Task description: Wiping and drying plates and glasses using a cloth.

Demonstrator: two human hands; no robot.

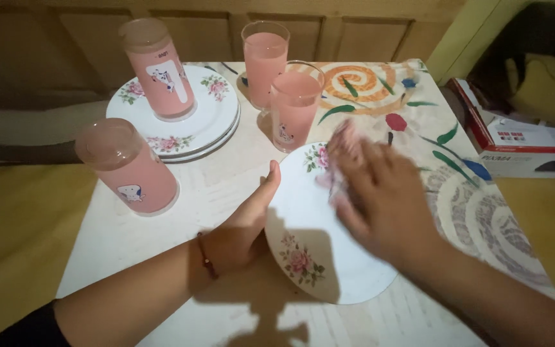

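A white plate (316, 250) with pink flower prints is tilted up over the table's near middle. My left hand (242, 225) grips its left rim, thumb on the upper edge. My right hand (380, 199) lies blurred across the plate's face and presses a crumpled pinkish cloth (342, 151) against its upper part. Two glasses of pink drink (293, 106) stand just behind the plate.
A stack of flowered plates (216, 115) at the back left carries a pink tumbler (158, 71). Another pink tumbler (130, 167) stands left of my left hand. A patterned tablecloth (476, 212) covers the table's right side. A cardboard box (521, 148) lies at the right.
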